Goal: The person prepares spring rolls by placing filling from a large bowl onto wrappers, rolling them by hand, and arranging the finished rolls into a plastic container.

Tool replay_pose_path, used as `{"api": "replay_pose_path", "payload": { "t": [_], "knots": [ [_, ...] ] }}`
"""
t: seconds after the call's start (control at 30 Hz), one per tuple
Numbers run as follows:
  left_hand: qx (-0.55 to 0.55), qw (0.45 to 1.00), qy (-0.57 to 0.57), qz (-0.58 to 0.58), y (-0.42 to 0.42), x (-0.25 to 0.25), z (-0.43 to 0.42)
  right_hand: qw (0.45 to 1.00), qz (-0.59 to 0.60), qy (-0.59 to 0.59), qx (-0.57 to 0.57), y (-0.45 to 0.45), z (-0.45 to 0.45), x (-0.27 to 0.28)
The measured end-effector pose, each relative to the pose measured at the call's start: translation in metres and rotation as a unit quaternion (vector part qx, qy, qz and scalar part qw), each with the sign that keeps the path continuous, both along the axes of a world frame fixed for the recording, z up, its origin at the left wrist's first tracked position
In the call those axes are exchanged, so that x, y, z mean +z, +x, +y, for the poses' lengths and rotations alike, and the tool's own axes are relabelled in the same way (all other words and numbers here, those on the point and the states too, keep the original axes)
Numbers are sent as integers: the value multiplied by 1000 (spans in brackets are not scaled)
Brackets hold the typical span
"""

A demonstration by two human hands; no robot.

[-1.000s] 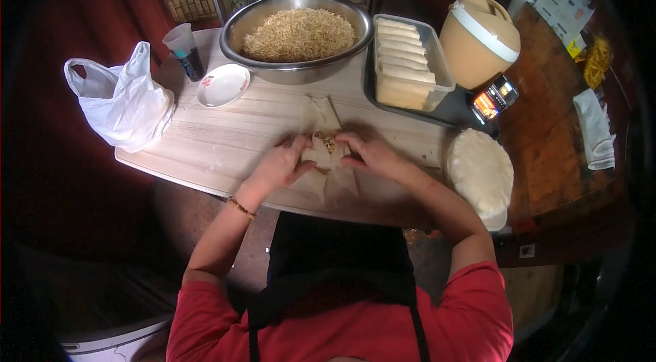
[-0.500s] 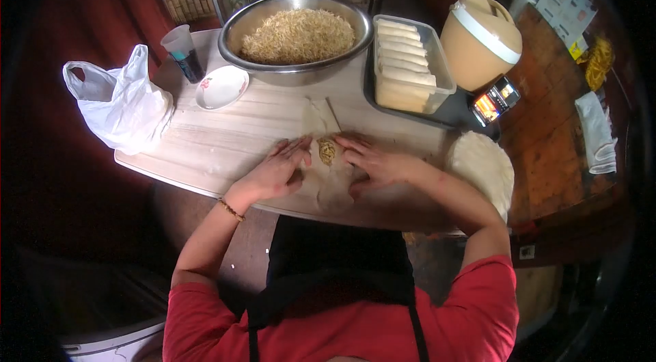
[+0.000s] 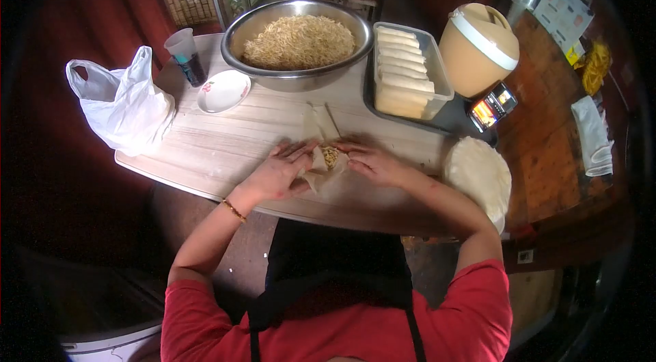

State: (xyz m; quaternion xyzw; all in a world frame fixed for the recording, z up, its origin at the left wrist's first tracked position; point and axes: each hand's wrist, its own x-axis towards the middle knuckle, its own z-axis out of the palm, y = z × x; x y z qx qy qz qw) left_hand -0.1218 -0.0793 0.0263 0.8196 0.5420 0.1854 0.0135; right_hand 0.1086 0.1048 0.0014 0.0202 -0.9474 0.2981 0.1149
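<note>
In the head view, we have our left hand (image 3: 279, 172) and right hand (image 3: 374, 162) at a thin, translucent, crinkled wrapper (image 3: 316, 177) on the pale wood-grain bench (image 3: 205, 136). Our left fingers are extended and open, thumb apart, laid against its left side; our right fingers curl at its right side, and we cannot tell whether they pinch it. Between them sits a small mound of yellowish, stringy filling (image 3: 330, 157).

Beyond, we see a wide, shiny steel bowl (image 3: 297, 75) heaped with tangled, pale sprouts (image 3: 301, 41). Smooth whitish rolls (image 3: 403, 76) lie in a rectangular clear plastic tub (image 3: 445, 82) on a black tray (image 3: 447, 124), near a rounded beige jug with a white band (image 3: 478, 54).

The bench's near edge curves just in front of our dark apron (image 3: 335, 259). A crumpled white plastic bag (image 3: 130, 112) stands by the left edge; a round, floury stack of sheets (image 3: 478, 177) sits by the right. Bare bench separates the wrapper from the bowl.

The white dish (image 3: 224, 92) carries a reddish printed motif. The lit black phone (image 3: 492, 108) shows text too small for us to read.
</note>
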Motion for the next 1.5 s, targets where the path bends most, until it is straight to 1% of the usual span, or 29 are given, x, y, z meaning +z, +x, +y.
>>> {"api": "replay_pose_path", "payload": {
  "t": [0.03,0.1,0.23,0.3,0.33,0.4,0.43,0.5,0.53,0.6,0.63,0.7,0.73,0.8,0.83,0.9,0.93,1.0,1.03,1.1,1.13,1.2,1.23,1.27,1.3,1.33,1.4,1.43,1.5],
  "knots": [
    [1,1000,0,-1,1,-6,1,1000,-1,0,1,1,0,2],
    [34,998,54,24,3,-15,4,999,5,33,23,3,-1,9],
    [29,997,64,18,4,-17,5,998,-30,54,12,6,-7,14],
    [50,996,69,-1,5,-19,6,988,62,142,14,3,-6,8],
    [51,996,70,-1,5,-21,6,988,62,143,14,1,-9,5],
    [61,996,65,-14,6,-24,7,987,-10,136,-88,-6,-18,3],
    [61,996,65,-14,7,-25,8,987,-9,136,-88,-9,-21,5],
    [81,992,96,7,11,-23,7,983,-60,71,-158,-14,-27,12],
    [81,992,96,8,13,-20,6,983,-60,71,-158,-16,-28,9],
    [91,981,168,35,19,-13,3,975,12,119,-186,-21,-31,5],
    [92,981,168,35,21,-14,4,975,12,119,-185,-24,-34,6],
    [140,985,100,-10,24,-18,6,950,-43,154,-268,-31,-39,10],
    [141,985,100,-11,26,-22,9,950,-44,154,-267,-33,-38,7],
    [186,973,126,-58,30,-27,15,951,19,162,-264,-39,-34,-2],
    [186,973,125,-58,32,-27,17,951,18,161,-264,-43,-30,-5],
    [249,961,111,-41,34,-26,19,940,204,193,-194,-52,-20,-5],
    [249,961,111,-41,33,-27,22,940,204,193,-193,-54,-19,-4],
    [272,938,200,-83,30,-27,27,957,121,83,-252,-58,-17,-2],
    [274,938,198,-84,28,-26,29,957,119,82,-251,-60,-16,0],
    [266,926,207,-170,26,-24,32,956,28,-2,-292,-63,-14,5],
    [267,926,206,-171,25,-25,33,956,27,-2,-291,-64,-13,4],
    [298,909,63,-285,24,-27,36,956,61,10,-286,-65,-10,3],
    [298,909,62,-285,21,-29,37,956,60,9,-286,-66,-11,3],
    [299,905,52,-297,18,-31,38,938,132,97,-307,-66,-13,3],
    [300,902,42,-309,17,-30,38,906,202,183,-323,-66,-15,5],
    [300,901,42,-310,18,-30,39,907,200,184,-323,-66,-18,8],
    [291,918,159,-219,23,-23,40,896,192,289,-276,-64,-23,16],
    [291,918,158,-219,26,-16,39,896,191,289,-277,-64,-23,19],
    [277,937,193,-90,30,-4,37,918,85,346,-173,-65,-21,24]
  ]
}}
